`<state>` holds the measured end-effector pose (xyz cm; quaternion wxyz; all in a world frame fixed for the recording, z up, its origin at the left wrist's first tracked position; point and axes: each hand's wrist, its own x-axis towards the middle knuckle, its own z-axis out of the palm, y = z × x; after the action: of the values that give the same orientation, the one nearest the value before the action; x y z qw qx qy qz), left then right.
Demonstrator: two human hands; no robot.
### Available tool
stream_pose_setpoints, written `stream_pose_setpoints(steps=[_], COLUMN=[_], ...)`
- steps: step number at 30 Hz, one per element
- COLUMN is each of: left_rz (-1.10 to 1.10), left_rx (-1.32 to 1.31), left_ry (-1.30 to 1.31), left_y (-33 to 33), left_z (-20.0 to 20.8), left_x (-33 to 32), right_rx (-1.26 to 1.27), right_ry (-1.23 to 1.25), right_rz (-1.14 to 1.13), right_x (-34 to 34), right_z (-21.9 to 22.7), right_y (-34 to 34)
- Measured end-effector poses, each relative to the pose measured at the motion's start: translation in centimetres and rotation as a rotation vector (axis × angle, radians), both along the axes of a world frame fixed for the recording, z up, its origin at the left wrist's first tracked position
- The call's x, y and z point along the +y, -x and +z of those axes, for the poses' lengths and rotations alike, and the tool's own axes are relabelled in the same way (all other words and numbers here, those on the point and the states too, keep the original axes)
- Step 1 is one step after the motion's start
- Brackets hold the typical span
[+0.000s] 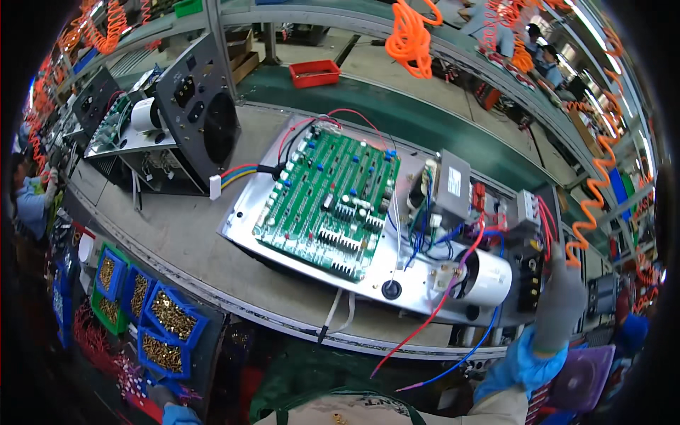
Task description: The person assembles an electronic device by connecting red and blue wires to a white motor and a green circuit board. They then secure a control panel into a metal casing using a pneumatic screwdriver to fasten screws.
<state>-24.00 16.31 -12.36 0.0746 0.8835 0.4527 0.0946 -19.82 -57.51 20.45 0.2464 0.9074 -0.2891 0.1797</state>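
Observation:
A metal chassis [244,214] lies across the workbench with a large green circuit board [312,202] on its left part. Its right part carries a grey boxed component [453,185], a white cylinder [490,278] and several coloured wires. Red and blue wire ends hang over the front edge. My right hand [561,304], in a grey glove, is at the chassis's dark right end panel [530,283]; its finger closure is unclear. Low at the left, my gloved left hand [161,395] is beside a bundle of red wires [106,354] with small pale ends. Its fingers are mostly hidden.
Blue bins [170,315] of brass-coloured fasteners stand at lower left. Another chassis with a fan panel [202,106] sits at the bench's far left. A red tray [315,74] rests on the green conveyor [354,106]. Orange coiled hoses [411,42] hang overhead. Other people work farther off.

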Motion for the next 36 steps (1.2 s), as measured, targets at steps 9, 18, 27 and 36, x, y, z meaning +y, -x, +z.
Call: stream_pose_setpoints(steps=[9,18,27,36], left_rz=[-0.230,-0.610,-1.638,-2.287], left_rx=[-0.159,-0.142,-0.494,-0.378], left_ry=[-0.105,-0.162,0.034,0.592], left_y=[2.4,-2.8,-15.1,-12.2], left_z=[-0.3,13.0,18.2,15.5], left_x=[5.2,0.3,-17.7,-32.9], right_rx=[0.082,-0.666,-0.856,-0.637], right_ry=[0.046,0.172,-1.410,-1.813], right_rz=[-0.064,0.312,0.181,0.271], right_x=[-1.9,5.7,12.4,13.1], right_z=[-0.4,-1.0,-13.2,-13.6], right_y=[-0.6,3.1,4.9,7.2])
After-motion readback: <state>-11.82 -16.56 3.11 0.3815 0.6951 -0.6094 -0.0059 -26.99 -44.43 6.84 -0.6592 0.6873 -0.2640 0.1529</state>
